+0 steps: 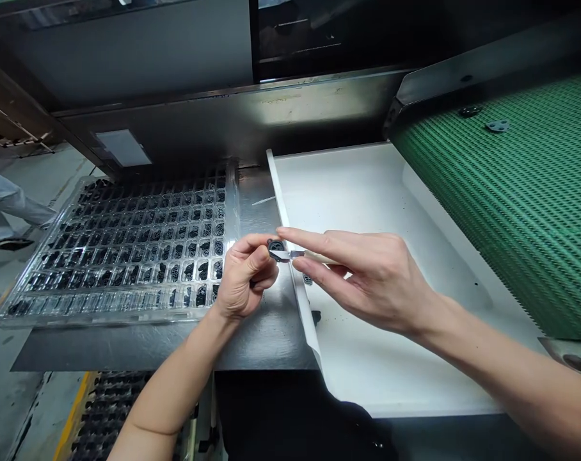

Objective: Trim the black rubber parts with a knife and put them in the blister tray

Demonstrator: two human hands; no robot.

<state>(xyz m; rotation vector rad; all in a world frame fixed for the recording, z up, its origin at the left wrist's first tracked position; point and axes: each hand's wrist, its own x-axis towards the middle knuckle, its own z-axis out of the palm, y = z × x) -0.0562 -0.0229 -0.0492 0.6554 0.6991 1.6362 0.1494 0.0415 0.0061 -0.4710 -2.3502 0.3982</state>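
Between thumb and fingers, my left hand (246, 274) grips a small black part (276, 246) with a round end, above the metal table near the white tray's left edge. My right hand (367, 272) pinches a thin pale tool with a short metal blade (296, 255); the blade's tip meets the black part. Left of my hands lies a clear compartment tray (103, 318) filled with rows of black parts. Under my right hand, a couple of black parts (316, 317) rest by the left rim of the white tray (367, 365).
A green mesh conveyor belt (501, 192) with two small pieces on it slopes down at the right. A metal machine wall (319, 109) stands behind. More black parts (112, 410) sit below the table. At the far left, a person's leg (12, 198) shows.
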